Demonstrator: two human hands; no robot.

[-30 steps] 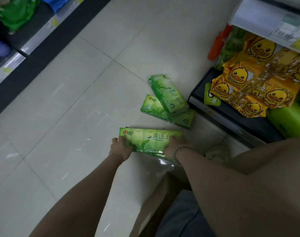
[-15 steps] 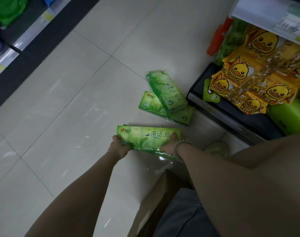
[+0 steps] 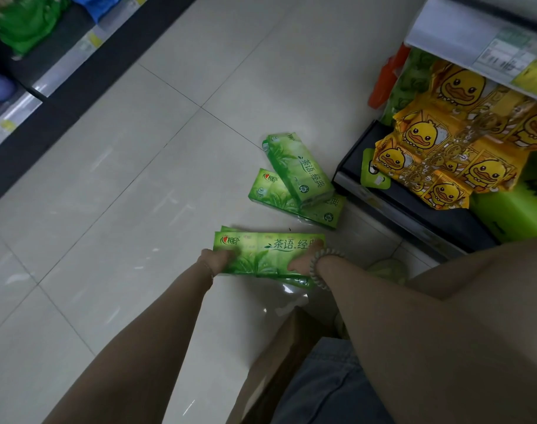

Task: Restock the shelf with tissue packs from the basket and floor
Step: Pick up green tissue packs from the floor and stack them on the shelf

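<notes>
Hands held the long green plastic-wrapped tissue pack [image 3: 268, 254] low over the pale tiled floor [image 3: 138, 179], one at each end, likely so it would not bend. The left hand [image 3: 213, 261] had its fingers curled round the left end. The right hand [image 3: 303, 261] pinched the right end. Two more green tissue packs [image 3: 297, 169] lay crossed on the floor, just beside the dark bottom shelf [image 3: 398, 203], probably waiting to go up.

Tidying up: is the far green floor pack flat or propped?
Propped: the far pack lies crosswise, its near end resting on the lower pack.
</notes>
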